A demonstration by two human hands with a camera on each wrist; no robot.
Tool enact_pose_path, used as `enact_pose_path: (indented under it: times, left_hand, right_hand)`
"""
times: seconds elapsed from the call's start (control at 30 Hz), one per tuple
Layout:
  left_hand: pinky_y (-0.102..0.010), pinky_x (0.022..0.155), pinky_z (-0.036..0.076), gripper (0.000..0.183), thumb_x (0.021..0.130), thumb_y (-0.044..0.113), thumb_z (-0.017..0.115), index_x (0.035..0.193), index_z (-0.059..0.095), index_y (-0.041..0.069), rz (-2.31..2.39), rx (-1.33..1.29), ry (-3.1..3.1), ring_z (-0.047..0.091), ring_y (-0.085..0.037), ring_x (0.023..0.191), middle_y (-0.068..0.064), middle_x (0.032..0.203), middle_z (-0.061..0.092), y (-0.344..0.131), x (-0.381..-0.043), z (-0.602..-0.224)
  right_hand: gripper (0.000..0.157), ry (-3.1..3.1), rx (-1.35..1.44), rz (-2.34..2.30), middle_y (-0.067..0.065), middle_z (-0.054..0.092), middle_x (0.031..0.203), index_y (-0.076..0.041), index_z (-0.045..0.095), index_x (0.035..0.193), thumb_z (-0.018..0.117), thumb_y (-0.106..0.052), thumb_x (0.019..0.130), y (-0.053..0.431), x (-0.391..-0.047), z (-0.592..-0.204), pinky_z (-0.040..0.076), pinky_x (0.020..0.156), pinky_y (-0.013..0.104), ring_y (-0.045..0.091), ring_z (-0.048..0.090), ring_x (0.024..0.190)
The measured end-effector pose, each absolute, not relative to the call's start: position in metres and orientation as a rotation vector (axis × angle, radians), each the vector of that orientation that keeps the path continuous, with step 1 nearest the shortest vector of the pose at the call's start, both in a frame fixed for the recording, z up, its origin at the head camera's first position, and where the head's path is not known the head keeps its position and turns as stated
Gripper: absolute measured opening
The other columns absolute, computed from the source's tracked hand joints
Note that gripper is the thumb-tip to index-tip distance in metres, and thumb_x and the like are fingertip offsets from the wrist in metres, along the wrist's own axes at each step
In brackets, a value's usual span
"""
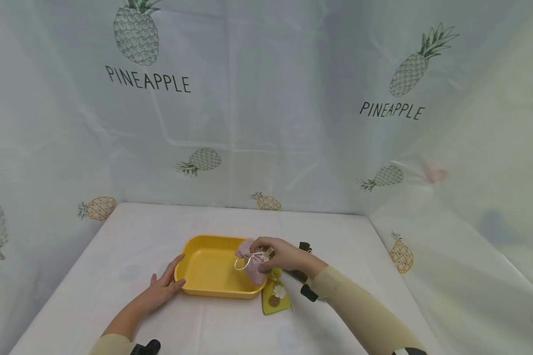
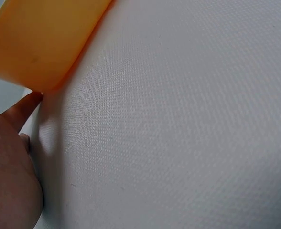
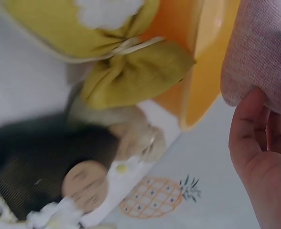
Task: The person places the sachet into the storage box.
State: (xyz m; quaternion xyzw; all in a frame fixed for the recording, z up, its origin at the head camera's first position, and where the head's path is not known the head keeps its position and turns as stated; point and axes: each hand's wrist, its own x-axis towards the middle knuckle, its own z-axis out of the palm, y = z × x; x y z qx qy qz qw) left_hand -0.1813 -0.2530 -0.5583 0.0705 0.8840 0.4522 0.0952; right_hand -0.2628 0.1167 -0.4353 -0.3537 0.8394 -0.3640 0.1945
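Note:
A pink drawstring pouch (image 1: 256, 274) with a white cord hangs over the right end of the yellow tray (image 1: 214, 294). My right hand (image 1: 282, 255) pinches it between thumb and fingers; in the right wrist view the fingertips press into the pouch's pink cloth (image 3: 255, 57). At the tray's left end, my left hand (image 1: 159, 290) touches the rim with spread fingers. The left wrist view has a fingertip (image 2: 33, 102) at the base of the tray's wall (image 2: 45, 43). A yellow-green pouch (image 1: 273, 303) with a white flower lies against the tray's right front corner.
Beyond the yellow-green pouch lies a dark pouch (image 3: 45, 157) with a round tan patch and white flowers, partly behind my right wrist in the head view. A white cloth (image 1: 160, 222) covers the table. Pineapple-printed sheets (image 1: 271, 123) hang at the back and sides.

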Motion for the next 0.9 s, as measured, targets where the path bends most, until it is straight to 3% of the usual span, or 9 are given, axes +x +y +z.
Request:
enact_pose_path:
  times: [0.1, 0.4, 0.9]
  left_hand:
    - [-0.07, 0.101, -0.02, 0.076, 0.099, 0.042, 0.053, 0.156, 0.009, 0.02, 1.327, 0.199, 2.621, 0.01, -0.052, 0.141, -0.026, 0.158, 0.013, -0.253, -0.18, -0.556]
    - [-0.069, 0.101, -0.022, 0.074, 0.1, 0.043, 0.051, 0.157, 0.009, 0.021, 1.333, 0.207, 2.61, 0.01, -0.052, 0.141, -0.024, 0.158, 0.012, -0.255, -0.18, -0.559]
    - [-0.068, 0.102, -0.022, 0.075, 0.1, 0.044, 0.051, 0.157, 0.009, 0.02, 1.315, 0.164, 2.595, 0.012, -0.049, 0.142, -0.024, 0.158, 0.014, -0.253, -0.179, -0.557]
  right_hand:
    - [0.04, 2.356, -0.964, -1.031, -0.012, 0.058, 0.11, -0.025, 0.062, 0.11, 0.081, -0.008, 0.079, 0.102, -0.268, -0.436, 0.051, 0.081, 0.028, 0.013, 0.052, 0.103]
    - [0.038, 2.399, -0.978, -1.027, -0.014, 0.06, 0.11, -0.022, 0.064, 0.108, 0.082, -0.008, 0.078, 0.057, -0.279, -0.438, 0.045, 0.094, 0.03, 0.009, 0.052, 0.103]
    - [0.038, 2.412, -0.849, -1.108, -0.004, 0.06, 0.103, -0.015, 0.066, 0.105, 0.082, 0.0, 0.075, 0.001, -0.293, -0.451, 0.051, 0.069, 0.021, 0.011, 0.053, 0.085]
